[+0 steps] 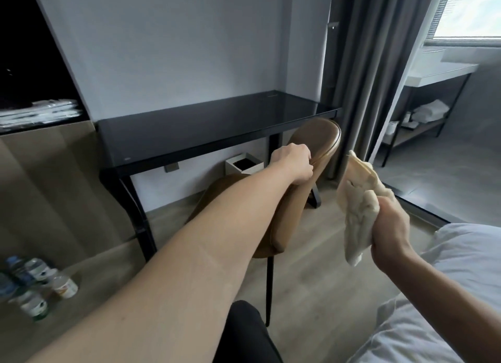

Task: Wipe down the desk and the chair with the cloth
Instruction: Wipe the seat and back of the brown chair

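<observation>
Gripping the chair (pixel 306 156) backrest with our left hand (pixel 291 163) and bunching the cloth (pixel 357 208) in our right hand (pixel 390 227), we judge both chair and desk (pixel 189 131) still await wiping

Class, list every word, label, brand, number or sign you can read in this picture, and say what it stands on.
No text is readable.
Bottles on the floor at lower left: labels show, too blurred to read.
Desk, chair, cloth, small bin: no print visible.
</observation>
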Demonstrator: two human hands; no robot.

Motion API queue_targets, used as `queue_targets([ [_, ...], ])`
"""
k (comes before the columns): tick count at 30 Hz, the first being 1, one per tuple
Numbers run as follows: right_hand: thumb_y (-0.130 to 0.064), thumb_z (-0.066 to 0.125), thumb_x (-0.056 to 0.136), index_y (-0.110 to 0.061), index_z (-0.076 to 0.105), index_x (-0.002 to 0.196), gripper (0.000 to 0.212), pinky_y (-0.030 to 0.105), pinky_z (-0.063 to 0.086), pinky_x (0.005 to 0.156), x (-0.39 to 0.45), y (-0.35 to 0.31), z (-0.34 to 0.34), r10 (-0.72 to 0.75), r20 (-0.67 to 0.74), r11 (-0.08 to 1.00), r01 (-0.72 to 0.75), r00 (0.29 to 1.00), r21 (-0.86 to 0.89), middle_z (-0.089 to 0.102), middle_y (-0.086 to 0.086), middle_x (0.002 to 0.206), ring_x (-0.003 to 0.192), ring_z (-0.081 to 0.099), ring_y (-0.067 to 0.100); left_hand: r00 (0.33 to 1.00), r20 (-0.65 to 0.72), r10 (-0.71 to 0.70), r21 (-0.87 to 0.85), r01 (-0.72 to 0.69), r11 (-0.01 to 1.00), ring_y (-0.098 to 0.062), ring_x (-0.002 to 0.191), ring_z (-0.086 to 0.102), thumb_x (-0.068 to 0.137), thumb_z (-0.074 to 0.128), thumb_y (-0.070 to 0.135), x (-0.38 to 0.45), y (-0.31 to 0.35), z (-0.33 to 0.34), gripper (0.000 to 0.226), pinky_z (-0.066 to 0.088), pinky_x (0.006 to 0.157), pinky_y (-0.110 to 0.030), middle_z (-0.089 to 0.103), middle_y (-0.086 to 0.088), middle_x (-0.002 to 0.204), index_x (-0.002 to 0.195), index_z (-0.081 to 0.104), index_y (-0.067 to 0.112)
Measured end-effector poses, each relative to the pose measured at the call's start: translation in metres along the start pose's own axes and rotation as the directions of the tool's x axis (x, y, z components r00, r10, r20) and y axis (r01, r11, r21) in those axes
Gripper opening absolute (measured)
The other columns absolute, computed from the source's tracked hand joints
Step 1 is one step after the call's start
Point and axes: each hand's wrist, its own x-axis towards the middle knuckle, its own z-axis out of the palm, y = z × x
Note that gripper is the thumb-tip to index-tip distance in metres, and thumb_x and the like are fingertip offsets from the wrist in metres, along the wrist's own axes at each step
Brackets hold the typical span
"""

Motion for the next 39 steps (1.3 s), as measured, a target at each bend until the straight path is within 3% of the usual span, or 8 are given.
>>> queue_targets([
  [5, -0.017, 0.052, 0.098, -0.024, 0.074, 0.117, 0.030, 0.026, 0.045, 0.078, 0.004, -0.010, 0.017, -0.004, -0.050, 1.000, 0.004, 0.999, -0.010, 0.071, -0.009, 0.102, 0.098, 0.065, 0.009, 0.999, -0.028, -0.026, -0.031, 0.025, 0.999, -0.030, 0.107, 0.069, 0.108, 0.054, 0.035, -0.015, 0.004, 0.011, 0.030, 0.059, 0.090, -0.042, 0.071, -0.007, 0.121, 0.131, 0.066, 0.021],
  [12, -0.031, 0.050, 0.091, -0.026, 0.073, 0.118, 0.035, 0.042, 0.050, 0.100, 0.000, -0.016, 0.056, -0.028, -0.013, 1.000, 0.028, 1.000, -0.002, 0.074, -0.001, 0.109, 0.111, 0.067, 0.023, 0.992, -0.119, 0.034, -0.109, -0.047, 0.993, -0.025, 0.093, 0.070, 0.110, 0.051, 0.035, -0.058, -0.014, 0.008, 0.028, 0.058, 0.077, -0.034, 0.074, -0.001, 0.107, 0.128, 0.069, 0.024],
  [16, -0.023, 0.049, 0.097, -0.032, 0.071, 0.121, 0.033, 0.035, 0.048, 0.093, -0.017, -0.019, 0.076, -0.059, 0.001, 0.996, 0.059, 0.998, 0.063, 0.074, -0.006, 0.110, 0.108, 0.067, 0.013, 0.982, -0.184, 0.031, -0.156, -0.060, 0.986, -0.020, 0.095, 0.070, 0.110, 0.054, 0.031, -0.091, -0.036, 0.004, 0.028, 0.047, 0.066, -0.024, 0.074, 0.003, 0.111, 0.134, 0.068, 0.026],
  [22, -0.028, 0.057, 0.103, -0.039, 0.065, 0.140, 0.040, 0.032, 0.048, 0.110, -0.050, -0.008, 0.094, -0.194, 0.011, 0.974, 0.192, 0.981, 0.123, 0.068, -0.013, 0.136, 0.126, 0.062, 0.004, 0.979, -0.204, 0.017, -0.156, -0.050, 0.986, -0.010, 0.084, 0.060, 0.109, 0.058, 0.028, -0.132, -0.073, -0.008, 0.025, 0.037, 0.060, -0.015, 0.074, 0.004, 0.109, 0.131, 0.069, 0.026],
  [28, -0.026, 0.060, 0.105, -0.031, 0.059, 0.149, 0.044, 0.052, 0.030, 0.128, -0.083, 0.006, 0.125, -0.597, 0.240, 0.780, 0.624, 0.765, -0.047, 0.048, -0.015, 0.162, 0.160, 0.030, 0.017, 0.977, -0.209, -0.030, -0.205, -0.014, 0.979, -0.012, 0.089, 0.070, 0.108, 0.061, 0.028, -0.170, -0.119, -0.019, 0.024, 0.061, 0.079, -0.031, 0.077, 0.010, 0.106, 0.129, 0.072, 0.031],
  [34, -0.028, 0.058, 0.102, -0.030, 0.062, 0.146, 0.044, 0.070, 0.020, 0.125, -0.091, 0.002, 0.153, -0.653, 0.445, 0.619, 0.771, 0.612, -0.153, 0.054, -0.013, 0.157, 0.162, 0.023, 0.026, 0.973, -0.212, -0.089, -0.204, 0.045, 0.978, -0.012, 0.103, 0.068, 0.108, 0.060, 0.030, -0.202, -0.168, -0.032, 0.023, 0.054, 0.088, -0.031, 0.075, 0.011, 0.117, 0.128, 0.070, 0.035],
  [37, -0.031, 0.056, 0.100, -0.030, 0.062, 0.143, 0.044, 0.070, 0.025, 0.122, -0.067, -0.003, 0.153, -0.615, 0.501, 0.548, 0.787, 0.609, -0.284, 0.055, -0.011, 0.155, 0.162, 0.021, 0.029, 0.973, -0.200, -0.116, -0.205, 0.074, 0.976, -0.013, 0.103, 0.068, 0.108, 0.060, 0.030, -0.213, -0.192, -0.039, 0.019, 0.055, 0.086, -0.032, 0.075, 0.010, 0.116, 0.125, 0.069, 0.036],
  [39, -0.032, 0.056, 0.101, -0.033, 0.062, 0.140, 0.040, 0.065, 0.039, 0.114, -0.047, -0.013, 0.150, -0.548, 0.474, 0.599, 0.719, 0.690, -0.353, 0.056, -0.011, 0.151, 0.157, 0.029, 0.025, 0.974, -0.183, -0.137, -0.201, 0.099, 0.975, -0.014, 0.103, 0.068, 0.109, 0.060, 0.031, -0.219, -0.205, -0.043, 0.018, 0.053, 0.084, -0.030, 0.075, 0.011, 0.116, 0.123, 0.069, 0.038],
])
